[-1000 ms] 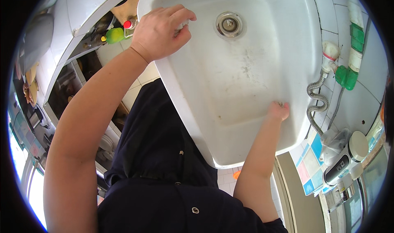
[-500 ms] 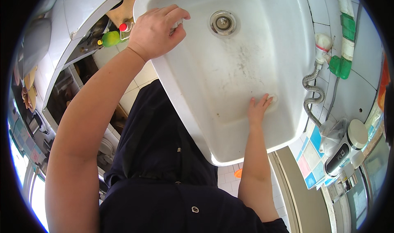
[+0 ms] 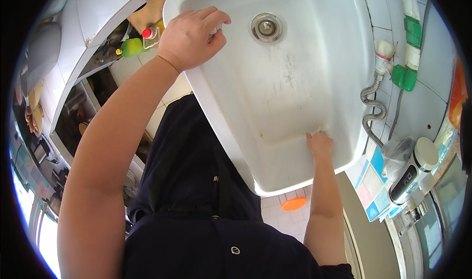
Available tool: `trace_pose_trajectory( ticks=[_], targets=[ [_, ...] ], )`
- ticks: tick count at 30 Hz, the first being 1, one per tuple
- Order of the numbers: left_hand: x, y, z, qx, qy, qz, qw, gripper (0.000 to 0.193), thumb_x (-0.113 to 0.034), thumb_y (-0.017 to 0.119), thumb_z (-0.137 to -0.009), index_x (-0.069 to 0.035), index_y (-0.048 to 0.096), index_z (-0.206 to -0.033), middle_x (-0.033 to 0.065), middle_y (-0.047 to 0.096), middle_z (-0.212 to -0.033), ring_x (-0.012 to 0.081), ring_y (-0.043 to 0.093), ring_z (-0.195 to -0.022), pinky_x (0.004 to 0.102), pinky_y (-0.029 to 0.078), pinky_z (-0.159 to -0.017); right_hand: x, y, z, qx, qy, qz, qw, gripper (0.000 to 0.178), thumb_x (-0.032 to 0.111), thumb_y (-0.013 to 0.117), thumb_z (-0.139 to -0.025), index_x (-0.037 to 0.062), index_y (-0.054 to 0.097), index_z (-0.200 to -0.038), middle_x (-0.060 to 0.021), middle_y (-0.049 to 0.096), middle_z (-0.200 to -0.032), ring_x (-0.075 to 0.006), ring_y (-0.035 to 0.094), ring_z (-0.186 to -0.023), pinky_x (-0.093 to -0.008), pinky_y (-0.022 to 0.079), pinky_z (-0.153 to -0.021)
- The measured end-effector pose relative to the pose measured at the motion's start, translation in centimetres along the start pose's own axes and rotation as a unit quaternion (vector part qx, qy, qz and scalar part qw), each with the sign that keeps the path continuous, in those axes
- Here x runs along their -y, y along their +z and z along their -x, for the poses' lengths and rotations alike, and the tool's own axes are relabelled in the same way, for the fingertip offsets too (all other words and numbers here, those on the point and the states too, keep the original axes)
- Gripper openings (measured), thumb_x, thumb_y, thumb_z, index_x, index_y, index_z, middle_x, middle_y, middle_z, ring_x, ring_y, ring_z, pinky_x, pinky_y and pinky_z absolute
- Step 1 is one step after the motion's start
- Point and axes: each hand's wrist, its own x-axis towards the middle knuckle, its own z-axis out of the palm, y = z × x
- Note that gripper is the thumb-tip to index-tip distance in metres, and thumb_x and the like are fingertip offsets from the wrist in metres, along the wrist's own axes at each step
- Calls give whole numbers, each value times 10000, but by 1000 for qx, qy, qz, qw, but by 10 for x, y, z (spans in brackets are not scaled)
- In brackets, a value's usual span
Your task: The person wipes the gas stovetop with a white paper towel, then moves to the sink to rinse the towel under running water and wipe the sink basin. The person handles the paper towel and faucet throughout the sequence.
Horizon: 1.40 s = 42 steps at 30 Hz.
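A white sink with dark smudges spreads before me, its metal drain at the far end. My left hand is closed at the sink's far left rim, a small crumpled white thing showing between thumb and fingers; I cannot tell whether it is tissue or cloth. Low on the basin's right side, my right hand presses down with curled fingers. A bit of white wad shows at its fingertips, mostly hidden and hard to tell from the white basin.
Along the right wall run a coiled metal hose and a white-and-green pipe. A white device with a dark display is mounted at lower right. Bottles stand beyond my left forearm. An orange disc lies below the sink.
My right hand has drawn back toward me along the basin, its fingers now more curled. My left hand stays at the rim. More of the orange disc shows.
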Motion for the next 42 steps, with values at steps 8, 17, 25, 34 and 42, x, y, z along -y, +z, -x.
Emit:
trace_pose_trajectory(
  ticks=[8,17,25,34,42],
  targets=[
    [3,0,-3,-22,11,33,999,203,-51,602,-732,-116,607,-925,28,588,-782,257,581,-680,372,495,-649,-60,29,-33,-173,-99,326,924,539,390,310,-1003,14,483,-1347,-93,421,-1452,-227,259,-1401,-411,82,-1171],
    [4,-4,-6,-8,16,12,1000,197,-52,599,-729,-120,612,-913,19,586,-774,251,576,-664,370,489,-620,-56,23,-44,-263,-82,390,879,560,386,273,-1013,-14,462,-1356,-100,373,-1483,-245,170,-1433,-449,-4,-1174],
    [3,-1,-2,-6,11,7,1000,191,-64,602,-738,-123,608,-919,18,586,-771,248,567,-651,367,485,-613,-58,25,-27,-250,-69,412,873,586,395,371,-980,-33,422,-1377,-114,353,-1492,-261,205,-1416,-439,23,-1182],
    [2,0,2,-9,10,-4,1000,188,-78,594,-751,-133,611,-930,12,596,-787,241,580,-670,363,496,-630,-52,14,-27,-258,-104,399,874,562,380,336,-996,-21,425,-1379,-87,366,-1490,-265,152,-1437,-435,-9,-1184],
    [5,3,-1,-22,9,3,1000,167,-76,582,-766,-130,618,-920,11,593,-777,245,586,-684,366,498,-629,-61,0,27,-161,-57,360,917,587,418,350,-985,-33,469,-1342,-68,421,-1453,-238,209,-1412,-433,-25,-1181]
  ],
)
